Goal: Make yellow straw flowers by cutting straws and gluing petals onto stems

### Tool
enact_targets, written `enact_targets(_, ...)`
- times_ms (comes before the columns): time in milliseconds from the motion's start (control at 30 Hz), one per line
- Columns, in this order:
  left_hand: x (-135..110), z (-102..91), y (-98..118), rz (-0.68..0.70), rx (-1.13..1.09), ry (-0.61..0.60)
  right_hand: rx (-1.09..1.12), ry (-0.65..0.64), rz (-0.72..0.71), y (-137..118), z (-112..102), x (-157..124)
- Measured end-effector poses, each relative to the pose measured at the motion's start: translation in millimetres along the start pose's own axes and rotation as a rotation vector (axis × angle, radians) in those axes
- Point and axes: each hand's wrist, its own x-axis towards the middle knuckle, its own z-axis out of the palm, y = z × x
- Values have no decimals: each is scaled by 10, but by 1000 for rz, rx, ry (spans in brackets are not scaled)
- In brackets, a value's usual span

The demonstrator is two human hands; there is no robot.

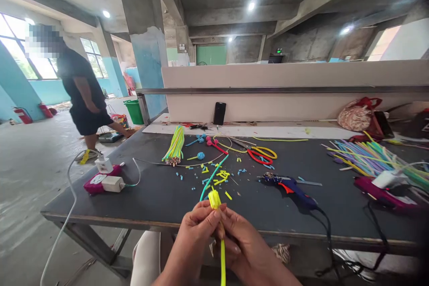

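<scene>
At the table's near edge, my left hand (pixel 195 234) and my right hand (pixel 246 243) meet, fingers pinched together. Between them is a yellow stem (pixel 223 263), seemingly a pipe cleaner or soft tube, topped by a bundle of short yellow pieces (pixel 214 198). The fingers hide where the two join. Just beyond lie loose cut yellow pieces (pixel 221 176) and small blue bits (pixel 241 171). A teal stem with a red part (pixel 214 173) rests behind the bundle. Scissors (pixel 261 154) with red and yellow handles lie farther back. A dark blue glue gun (pixel 290 187) is to the right.
A bundle of yellow-green stems (pixel 174 145) stands at the left, near blue finished pieces (pixel 200 156). Power strips (pixel 100 182) with chargers and cables sit at both sides. A phone (pixel 219 113) leans on the back board. Many coloured stems (pixel 358 156) lie right. A person (pixel 82 85) walks at left.
</scene>
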Motion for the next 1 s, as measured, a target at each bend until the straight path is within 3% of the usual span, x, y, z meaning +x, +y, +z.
enact_targets(167, 70, 19, -100, -116, -145, 65, -36, 30, -11, 21, -1, 18)
enact_targets(267, 180, -36, -117, -171, -78, -45, -101, 36, -14, -34, -96, 32)
enact_targets(367, 390, -165, -4, -167, 215, -216, -222, 104, -75, -251, -279, 74)
enact_targets(467, 695, -291, 217, -22, 690, -68, -385, 163, -136, -562, -477, 152)
enact_targets(533, 916, -306, 334, 92, 955, -70, -463, 195, -172, -724, -576, 214)
enact_targets(600, 1110, -242, 370, 128, 1074, -142, -492, 215, -191, -806, -636, 270)
enact_targets(700, 1281, -48, 270, 104, 1083, -252, -477, 224, -199, -809, -676, 325)
enact_targets(833, 1282, 189, 37, 26, 997, -435, -428, 213, -218, -766, -724, 350)
enact_targets(900, 1247, 258, -65, -27, 794, -475, -406, 212, -230, -751, -758, 361)
enact_targets(1000, 1232, 328, -189, -128, 445, -441, -389, 208, -228, -714, -781, 400)
